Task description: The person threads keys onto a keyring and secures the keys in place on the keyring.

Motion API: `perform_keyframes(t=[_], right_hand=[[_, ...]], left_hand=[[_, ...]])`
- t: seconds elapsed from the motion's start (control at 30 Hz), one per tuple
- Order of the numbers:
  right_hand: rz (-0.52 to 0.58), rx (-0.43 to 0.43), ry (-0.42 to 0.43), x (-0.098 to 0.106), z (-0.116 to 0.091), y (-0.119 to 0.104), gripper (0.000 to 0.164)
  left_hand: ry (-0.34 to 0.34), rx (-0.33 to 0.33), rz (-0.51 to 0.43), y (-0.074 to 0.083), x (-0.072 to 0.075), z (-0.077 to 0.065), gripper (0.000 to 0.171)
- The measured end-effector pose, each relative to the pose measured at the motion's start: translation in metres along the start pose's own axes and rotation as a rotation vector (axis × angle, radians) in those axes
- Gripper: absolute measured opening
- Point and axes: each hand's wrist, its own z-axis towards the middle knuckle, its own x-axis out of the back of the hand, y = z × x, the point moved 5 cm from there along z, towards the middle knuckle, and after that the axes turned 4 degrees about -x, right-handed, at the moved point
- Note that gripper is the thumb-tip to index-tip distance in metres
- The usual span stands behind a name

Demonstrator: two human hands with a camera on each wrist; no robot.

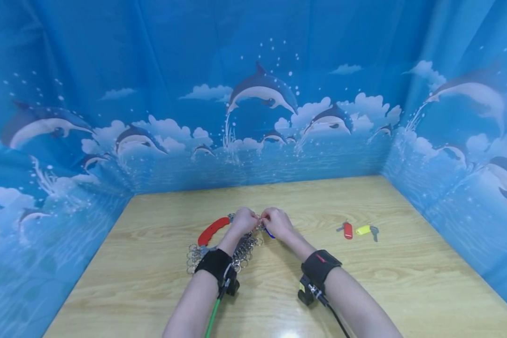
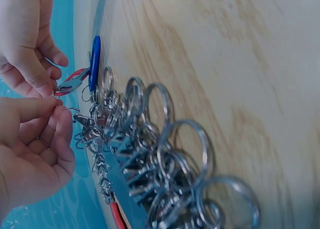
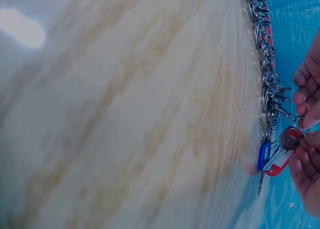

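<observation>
My left hand and right hand meet fingertip to fingertip above the table. Between the right fingers is the split ring of a key with a red tag. The left thumb and finger pinch a small metal piece at the end of the chain; their tips hide most of it. Below the hands lies a key ring carrier with a red handle, strung with many metal rings and clips. A blue key tag hangs on it beside the red-tagged key.
To the right on the wooden table lie a key with a red tag and a key with a yellow tag. Blue dolphin-print curtains stand along the back and both sides.
</observation>
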Motion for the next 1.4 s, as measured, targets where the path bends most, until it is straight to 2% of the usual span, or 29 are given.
perform_keyframes(t=[0.13,0.23,0.3,0.53,0.7,0.87,1.27,1.4], right_hand=[[0.022,-0.016,0.012,0.001,0.002,0.004,0.004],[0.027,-0.031,0.019,0.002,0.003,0.006,0.004],[0.028,-0.035,0.020,0.002,0.003,0.007,0.005],[0.001,-0.009,0.022,0.002,0.000,0.001,0.004],[-0.028,0.013,0.035,0.003,-0.002,-0.002,0.005],[-0.034,0.033,0.036,0.002,-0.002,-0.003,0.005],[-0.044,0.084,0.029,-0.001,-0.003,-0.002,0.004],[-0.052,0.094,0.020,0.000,-0.004,-0.003,0.004]], left_hand=[[0.012,-0.084,0.066,0.006,0.001,-0.003,0.036],[0.029,-0.147,0.119,0.009,0.002,-0.005,0.041],[0.037,-0.158,0.128,0.010,0.001,-0.005,0.041],[0.010,-0.054,0.040,0.005,0.000,-0.002,0.027],[-0.001,-0.007,0.014,0.005,0.002,-0.002,0.014],[-0.004,0.009,0.027,0.005,0.003,-0.003,0.008],[0.004,0.044,-0.067,-0.002,0.001,0.001,0.018],[0.006,0.047,-0.084,-0.002,0.002,0.000,0.015]])
